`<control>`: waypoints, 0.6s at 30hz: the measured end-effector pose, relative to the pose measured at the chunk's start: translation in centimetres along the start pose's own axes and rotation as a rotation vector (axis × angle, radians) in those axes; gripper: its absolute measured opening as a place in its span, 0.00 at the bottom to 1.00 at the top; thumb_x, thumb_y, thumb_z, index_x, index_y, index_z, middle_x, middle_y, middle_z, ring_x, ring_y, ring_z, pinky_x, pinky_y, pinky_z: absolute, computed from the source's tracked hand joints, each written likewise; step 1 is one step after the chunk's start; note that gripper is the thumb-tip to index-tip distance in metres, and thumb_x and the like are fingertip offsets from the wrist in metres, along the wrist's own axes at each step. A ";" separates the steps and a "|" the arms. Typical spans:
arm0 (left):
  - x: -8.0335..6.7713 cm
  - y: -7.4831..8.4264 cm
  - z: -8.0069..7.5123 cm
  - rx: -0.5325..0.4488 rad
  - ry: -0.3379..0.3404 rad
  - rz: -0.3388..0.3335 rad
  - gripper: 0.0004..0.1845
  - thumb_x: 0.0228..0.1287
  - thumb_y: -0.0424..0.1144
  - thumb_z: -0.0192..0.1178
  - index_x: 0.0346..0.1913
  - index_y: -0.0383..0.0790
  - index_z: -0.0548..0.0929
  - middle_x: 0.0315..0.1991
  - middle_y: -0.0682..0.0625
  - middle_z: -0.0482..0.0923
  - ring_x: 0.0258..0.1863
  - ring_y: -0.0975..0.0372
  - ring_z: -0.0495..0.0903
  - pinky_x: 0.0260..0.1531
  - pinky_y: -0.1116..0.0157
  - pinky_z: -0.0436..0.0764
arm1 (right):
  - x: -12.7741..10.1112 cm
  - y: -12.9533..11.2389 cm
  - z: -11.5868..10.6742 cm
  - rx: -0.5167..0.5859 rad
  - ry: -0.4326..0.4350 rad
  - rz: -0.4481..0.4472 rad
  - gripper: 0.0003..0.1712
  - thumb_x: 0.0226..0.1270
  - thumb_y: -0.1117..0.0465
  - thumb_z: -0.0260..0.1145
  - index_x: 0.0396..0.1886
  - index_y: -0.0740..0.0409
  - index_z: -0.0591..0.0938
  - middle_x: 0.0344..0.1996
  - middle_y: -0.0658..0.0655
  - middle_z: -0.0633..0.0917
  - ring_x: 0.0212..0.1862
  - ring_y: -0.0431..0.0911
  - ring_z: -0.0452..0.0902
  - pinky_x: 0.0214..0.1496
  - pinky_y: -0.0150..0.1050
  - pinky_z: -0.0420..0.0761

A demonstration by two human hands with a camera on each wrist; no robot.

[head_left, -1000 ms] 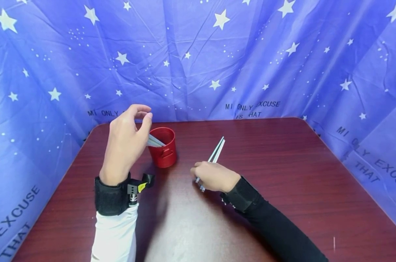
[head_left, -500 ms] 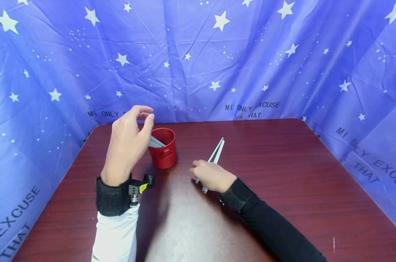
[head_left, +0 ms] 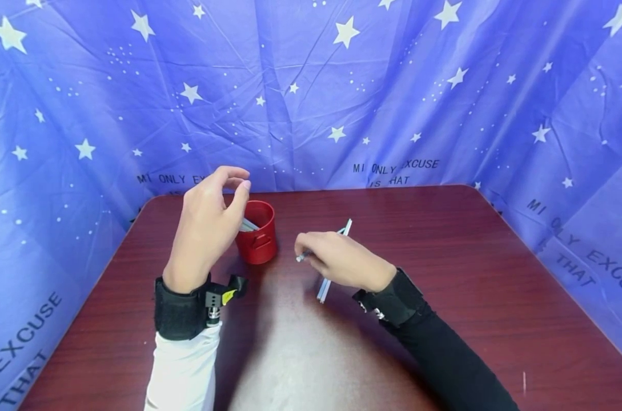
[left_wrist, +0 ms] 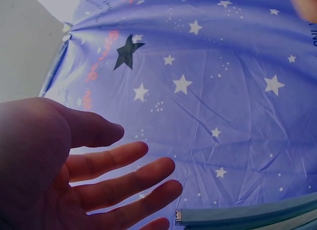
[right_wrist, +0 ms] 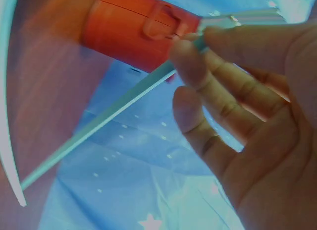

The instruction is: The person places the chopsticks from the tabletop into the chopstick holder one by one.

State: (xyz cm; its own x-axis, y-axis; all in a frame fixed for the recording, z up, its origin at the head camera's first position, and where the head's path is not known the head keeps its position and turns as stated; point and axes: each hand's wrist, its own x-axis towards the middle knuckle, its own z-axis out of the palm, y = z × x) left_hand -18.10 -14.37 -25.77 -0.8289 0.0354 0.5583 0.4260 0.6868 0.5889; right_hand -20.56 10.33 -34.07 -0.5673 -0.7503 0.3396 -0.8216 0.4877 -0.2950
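Note:
My right hand [head_left: 344, 260] pinches a pale teal chopstick [right_wrist: 114, 110] between thumb and fingers, its butt end lifted off the table. Under that hand, at least one other chopstick [head_left: 325, 290] lies on the table, its middle hidden by the hand. My left hand [head_left: 203, 228] hovers beside a small red bucket [head_left: 256, 246], fingers loosely bent and holding nothing. Several chopsticks [head_left: 249, 225] lean in the bucket toward the left hand, partly hidden behind it; the left wrist view shows their capped ends [left_wrist: 237, 215] just beyond the fingertips.
The dark red wooden table [head_left: 418, 257] carries the bucket near its back left. A blue star-patterned curtain [head_left: 311, 103] encloses the back and both sides. A short pale mark [head_left: 524, 382] shows at the table's front right.
My right hand has risen from the table, lifting one chopstick's butt end away from the chopstick left lying there. The left hand has drifted slightly right, toward the bucket.

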 end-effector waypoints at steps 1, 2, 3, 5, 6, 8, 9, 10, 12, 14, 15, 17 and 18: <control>0.0 0.0 0.0 0.000 0.002 0.008 0.14 0.81 0.39 0.57 0.59 0.39 0.86 0.53 0.43 0.90 0.34 0.51 0.79 0.40 0.57 0.73 | 0.0 -0.1 -0.4 -0.003 0.027 0.000 0.09 0.73 0.73 0.66 0.44 0.55 0.81 0.38 0.50 0.87 0.41 0.39 0.84 0.49 0.36 0.85; 0.0 0.0 0.0 -0.001 0.003 0.015 0.14 0.81 0.39 0.57 0.59 0.40 0.87 0.52 0.43 0.90 0.32 0.51 0.78 0.39 0.58 0.72 | 0.0 -0.3 -0.8 -0.002 0.049 0.006 0.08 0.74 0.72 0.67 0.44 0.55 0.82 0.39 0.50 0.88 0.42 0.39 0.84 0.49 0.36 0.86; 0.0 0.1 0.1 -0.003 0.004 0.021 0.14 0.81 0.39 0.57 0.59 0.40 0.87 0.52 0.43 0.90 0.30 0.51 0.75 0.39 0.58 0.72 | 0.0 -0.4 -1.2 -0.003 0.074 0.011 0.08 0.74 0.71 0.68 0.45 0.56 0.82 0.39 0.50 0.88 0.43 0.39 0.85 0.50 0.37 0.86; 0.0 0.1 0.2 -0.008 0.003 0.037 0.14 0.81 0.39 0.58 0.59 0.40 0.87 0.52 0.43 0.90 0.30 0.51 0.76 0.39 0.58 0.72 | -0.1 -0.6 -1.9 -0.017 0.132 0.012 0.07 0.76 0.70 0.68 0.47 0.56 0.83 0.41 0.49 0.88 0.44 0.39 0.85 0.51 0.37 0.87; 0.0 0.2 0.3 -0.010 0.000 0.045 0.13 0.80 0.38 0.58 0.59 0.40 0.87 0.52 0.43 0.90 0.33 0.51 0.78 0.41 0.58 0.73 | -0.2 -0.7 -2.2 -0.023 0.162 0.008 0.06 0.76 0.69 0.68 0.48 0.57 0.84 0.41 0.50 0.88 0.44 0.39 0.85 0.51 0.37 0.87; 0.1 0.2 0.5 -0.015 -0.013 0.057 0.13 0.80 0.38 0.58 0.59 0.39 0.86 0.52 0.42 0.90 0.40 0.51 0.83 0.44 0.56 0.76 | -0.3 -0.8 -2.8 -0.031 0.218 0.001 0.07 0.77 0.69 0.68 0.50 0.58 0.85 0.42 0.50 0.88 0.44 0.39 0.84 0.51 0.38 0.86; 0.1 0.3 0.5 -0.016 -0.023 0.063 0.13 0.80 0.38 0.59 0.60 0.39 0.86 0.52 0.42 0.90 0.45 0.50 0.85 0.47 0.55 0.78 | -0.4 -0.9 -3.1 -0.030 0.245 -0.003 0.07 0.77 0.68 0.68 0.50 0.58 0.85 0.42 0.51 0.88 0.44 0.39 0.84 0.51 0.38 0.86; 0.1 0.3 0.6 -0.018 -0.035 0.067 0.14 0.80 0.38 0.59 0.60 0.39 0.86 0.52 0.42 0.90 0.49 0.50 0.86 0.49 0.54 0.79 | -0.5 -0.9 -3.4 -0.023 0.268 -0.005 0.07 0.77 0.68 0.68 0.51 0.58 0.85 0.42 0.51 0.88 0.43 0.39 0.84 0.50 0.38 0.86; 0.2 0.5 0.8 -0.023 -0.063 0.072 0.14 0.80 0.37 0.59 0.61 0.38 0.86 0.52 0.42 0.90 0.51 0.50 0.87 0.51 0.52 0.81 | -0.7 -1.0 -3.8 -0.006 0.311 -0.011 0.08 0.76 0.69 0.69 0.51 0.58 0.85 0.42 0.51 0.88 0.43 0.39 0.84 0.49 0.39 0.86; 0.2 0.6 0.9 -0.031 -0.095 0.084 0.14 0.80 0.37 0.59 0.61 0.38 0.85 0.53 0.42 0.90 0.55 0.50 0.87 0.56 0.50 0.82 | -0.8 -1.1 -4.1 0.013 0.356 -0.022 0.09 0.74 0.70 0.70 0.51 0.59 0.85 0.42 0.51 0.88 0.42 0.39 0.85 0.48 0.39 0.87; 0.2 0.7 1.0 -0.034 -0.113 0.093 0.15 0.80 0.37 0.60 0.62 0.38 0.85 0.54 0.43 0.89 0.56 0.50 0.86 0.58 0.49 0.82 | -0.9 -1.2 -4.3 0.015 0.379 -0.029 0.10 0.74 0.71 0.70 0.51 0.60 0.85 0.42 0.51 0.88 0.42 0.39 0.85 0.47 0.39 0.87; 0.2 0.8 1.2 -0.041 -0.149 0.120 0.15 0.80 0.37 0.61 0.63 0.38 0.85 0.54 0.43 0.89 0.57 0.51 0.86 0.61 0.49 0.82 | -0.9 -1.4 -4.4 0.004 0.426 -0.048 0.11 0.72 0.71 0.71 0.51 0.61 0.85 0.43 0.52 0.89 0.41 0.40 0.85 0.45 0.39 0.87; 0.2 0.9 1.4 -0.045 -0.168 0.136 0.16 0.79 0.37 0.62 0.64 0.37 0.84 0.55 0.43 0.89 0.58 0.51 0.86 0.62 0.49 0.82 | -0.9 -1.5 -4.5 -0.004 0.449 -0.059 0.11 0.72 0.71 0.72 0.51 0.61 0.85 0.43 0.53 0.89 0.41 0.40 0.85 0.45 0.38 0.86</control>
State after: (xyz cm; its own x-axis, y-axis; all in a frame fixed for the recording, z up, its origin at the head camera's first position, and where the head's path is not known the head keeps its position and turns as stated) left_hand -18.37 -12.76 -25.97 -0.8096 0.2487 0.5317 0.5509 0.6346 0.5420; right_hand -19.07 12.32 -29.90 -0.4872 -0.5093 0.7094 -0.8528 0.4523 -0.2610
